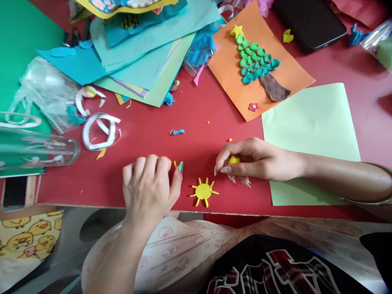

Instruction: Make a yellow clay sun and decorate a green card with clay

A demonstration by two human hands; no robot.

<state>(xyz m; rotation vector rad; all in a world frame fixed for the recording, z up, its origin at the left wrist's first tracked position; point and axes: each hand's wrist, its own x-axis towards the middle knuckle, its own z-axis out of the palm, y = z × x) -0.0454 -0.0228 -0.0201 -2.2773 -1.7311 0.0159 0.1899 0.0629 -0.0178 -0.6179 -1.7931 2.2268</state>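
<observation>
A sun of yellow modelling clay [203, 191], a flat disc with several thin rays around it, lies near the table's front edge between my hands. My left hand [150, 183] rests on the table left of the sun, fingers curled and thumb close to the index finger. A thin strip of yellow clay [175, 164] shows between that thumb and finger. My right hand [248, 161] is above and to the right of the sun, with a lump of yellow clay [234, 159] held within its bent fingers. Its thumb and index tips nearly meet; whether anything is between them, I cannot tell.
Behind my right hand lies a pale green sheet [312, 122], with an orange card [226, 77] bearing a clay tree. Paper sheets [159, 41] are piled at the back. On the left are a clear tumbler [39, 149], white paper strips [102, 130] and a plastic bag [45, 90].
</observation>
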